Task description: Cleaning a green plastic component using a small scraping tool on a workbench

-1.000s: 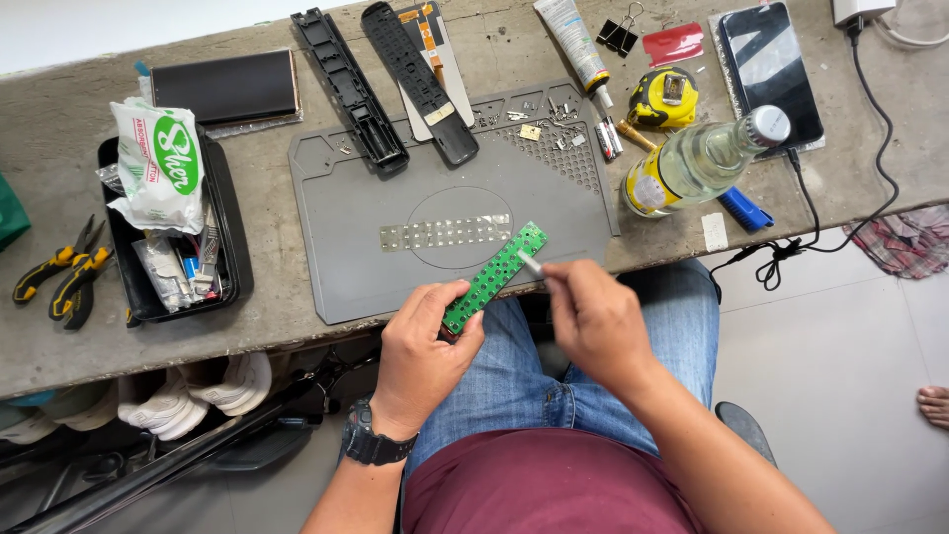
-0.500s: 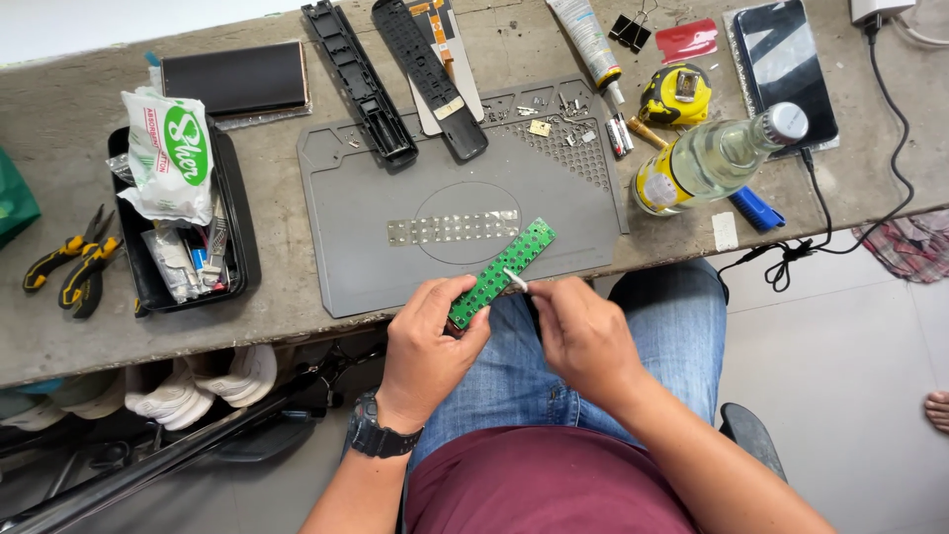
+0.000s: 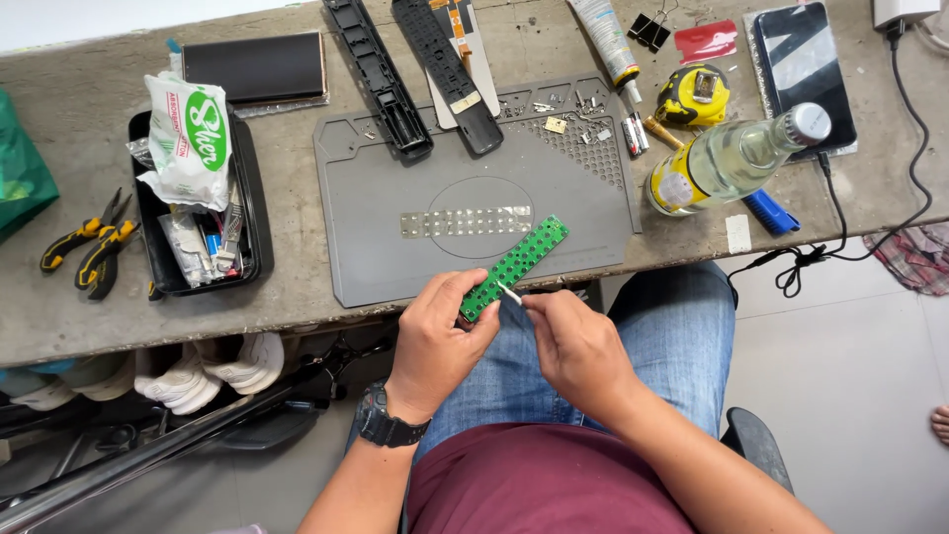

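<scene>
Head view: both hands worked a green circuit board over the lap, just off the desk (image 3: 79,326) edge.

The left hand (image 3: 435,341) pinched the lower end of the green circuit board (image 3: 514,267), tilted up toward the grey mat (image 3: 395,208); the right hand (image 3: 578,346) pinched a small white-tipped stick (image 3: 510,293) against it. One white packet with a green oval label (image 3: 188,138) sat in one black tray (image 3: 252,218), at left. One clear bottle with a yellow label (image 3: 732,158) lay at right, near one yellow tape measure (image 3: 692,96). Two black casing strips (image 3: 381,74) lay above the mat; one pair of yellow-handled pliers (image 3: 89,252) far left.
</scene>
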